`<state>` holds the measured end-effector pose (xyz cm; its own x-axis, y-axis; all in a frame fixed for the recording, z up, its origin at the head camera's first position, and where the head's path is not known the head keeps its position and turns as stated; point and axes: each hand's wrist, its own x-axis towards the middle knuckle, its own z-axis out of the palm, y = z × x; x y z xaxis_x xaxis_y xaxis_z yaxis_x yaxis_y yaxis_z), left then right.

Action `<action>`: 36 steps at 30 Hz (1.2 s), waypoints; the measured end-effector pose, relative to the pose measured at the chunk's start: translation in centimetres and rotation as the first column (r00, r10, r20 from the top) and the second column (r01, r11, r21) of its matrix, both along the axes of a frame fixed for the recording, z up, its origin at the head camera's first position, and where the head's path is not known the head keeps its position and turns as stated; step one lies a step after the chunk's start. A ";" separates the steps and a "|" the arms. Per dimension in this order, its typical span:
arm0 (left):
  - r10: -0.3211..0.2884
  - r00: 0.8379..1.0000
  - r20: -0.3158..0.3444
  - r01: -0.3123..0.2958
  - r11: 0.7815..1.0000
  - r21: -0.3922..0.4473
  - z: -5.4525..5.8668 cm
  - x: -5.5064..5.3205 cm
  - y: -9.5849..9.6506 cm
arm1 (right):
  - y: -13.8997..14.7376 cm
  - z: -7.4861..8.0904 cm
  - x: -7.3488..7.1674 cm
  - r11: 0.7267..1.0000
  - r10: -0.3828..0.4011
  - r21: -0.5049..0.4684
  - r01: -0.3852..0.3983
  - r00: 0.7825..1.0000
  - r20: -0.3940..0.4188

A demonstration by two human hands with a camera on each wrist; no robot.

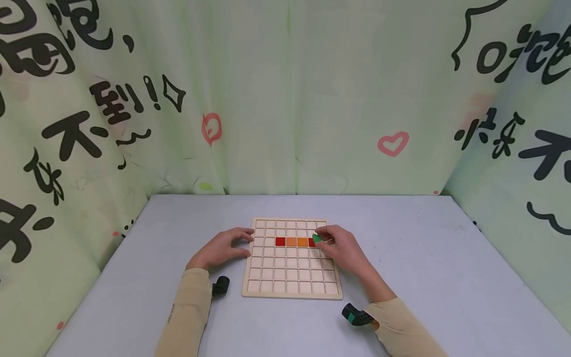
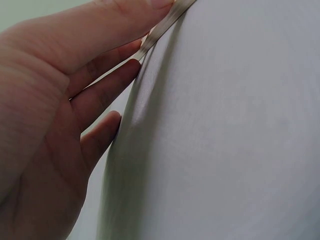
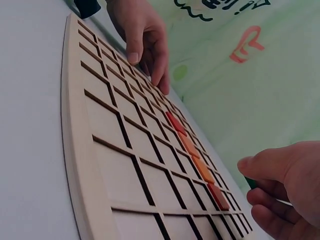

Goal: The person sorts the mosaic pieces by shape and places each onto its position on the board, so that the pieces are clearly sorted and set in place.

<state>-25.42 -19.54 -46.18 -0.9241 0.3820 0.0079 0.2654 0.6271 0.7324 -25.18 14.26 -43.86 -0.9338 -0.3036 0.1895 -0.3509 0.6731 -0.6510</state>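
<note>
A square wooden grid board lies flat on the table. One row holds a red tile, an orange tile, a lighter orange tile and a second red tile, side by side. My right hand pinches a small green tile between thumb and fingers, just past the second red tile. In the right wrist view the fingers mostly cover this green tile. My left hand rests at the board's left edge, thumb and fingers spread along it, with the fingertips at the wooden rim.
The board stands on a pale table whose surface extends on all sides of it. Light green curtains with dark lettering and pink hearts enclose the back and both sides. Black wrist cameras hang by each sleeve.
</note>
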 end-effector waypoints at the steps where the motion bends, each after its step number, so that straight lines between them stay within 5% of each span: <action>1: -0.001 1.000 -0.001 0.001 1.000 -0.002 0.0 0.0 0.0 | -0.3 0.0 0.0 1.000 0.006 -0.013 -0.006 1.000 0.002; 29: 0.000 1.000 0.011 0.000 1.000 -0.002 0.4 0.1 0.0 | -6.7 -0.6 0.7 0.987 0.161 -0.027 -0.160 0.984 0.072; 36: -0.015 1.000 0.002 0.015 1.000 0.007 0.4 0.1 0.0 | -7.5 -1.1 0.7 0.983 0.178 0.038 -0.181 0.982 0.064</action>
